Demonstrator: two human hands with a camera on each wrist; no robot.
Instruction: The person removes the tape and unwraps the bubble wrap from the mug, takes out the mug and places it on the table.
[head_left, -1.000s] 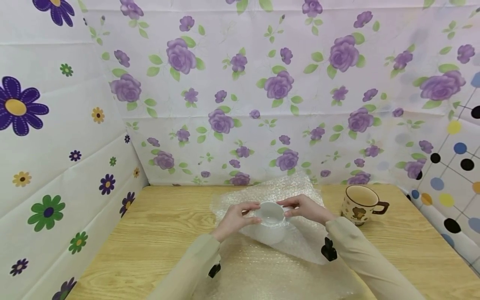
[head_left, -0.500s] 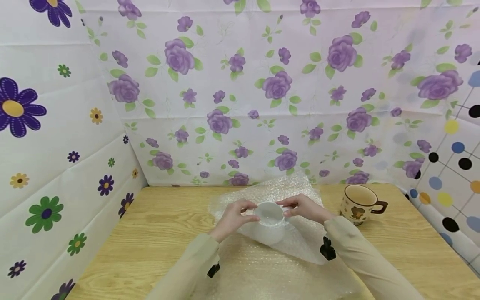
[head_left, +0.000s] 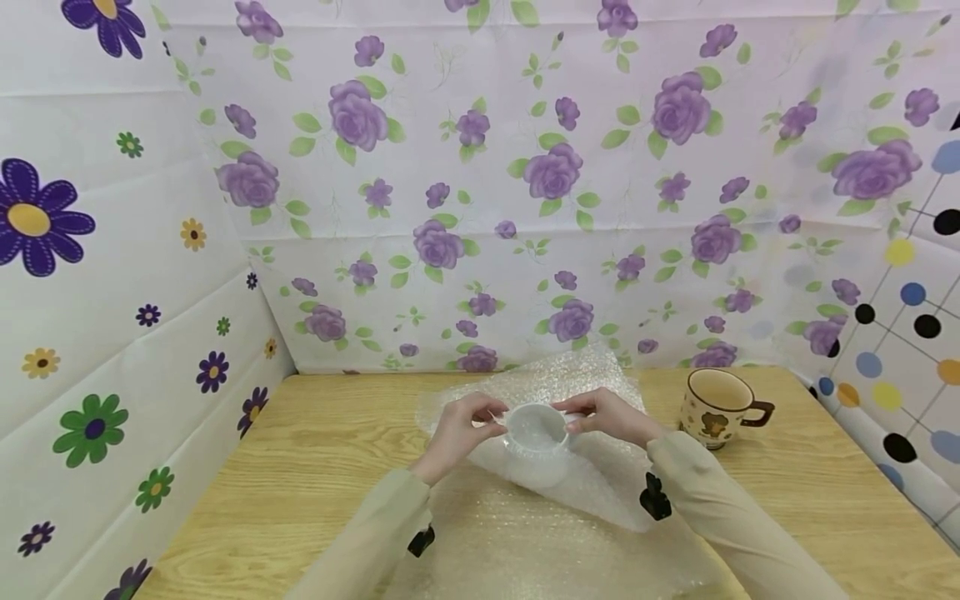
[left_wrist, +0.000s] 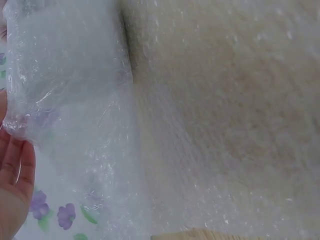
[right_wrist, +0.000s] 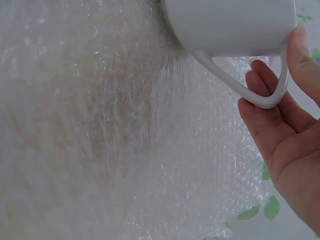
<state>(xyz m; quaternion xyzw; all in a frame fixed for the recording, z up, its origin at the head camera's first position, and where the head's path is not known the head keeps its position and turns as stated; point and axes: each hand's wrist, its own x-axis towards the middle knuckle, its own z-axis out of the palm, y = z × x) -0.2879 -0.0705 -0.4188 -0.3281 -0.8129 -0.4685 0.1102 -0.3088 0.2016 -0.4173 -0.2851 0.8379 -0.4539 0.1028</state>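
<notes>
A white mug [head_left: 551, 427] stands mouth up on a large sheet of clear bubble wrap [head_left: 525, 533], which covers its near and left sides. My left hand [head_left: 457, 429] pinches the wrap's edge beside the rim; the left wrist view shows that hand [left_wrist: 17, 185] at the folded wrap [left_wrist: 75, 65], with the mug blurred behind it. On the mug's right, my right hand [head_left: 611, 417] holds it. The right wrist view has the thumb near the rim and the fingers [right_wrist: 270, 120] at the handle [right_wrist: 245, 92]. The mug's base is hidden.
To the right of the wrap stands a cream mug [head_left: 712, 408] with a brown handle and a bear picture. The wooden table [head_left: 330, 442] ends at a flowered cloth [head_left: 480, 167] behind, with patterned cloths on both sides.
My left hand has shifted a little left, drawing the wrap's edge away from the mug's rim. The right hand keeps its hold on the mug, almost still.
</notes>
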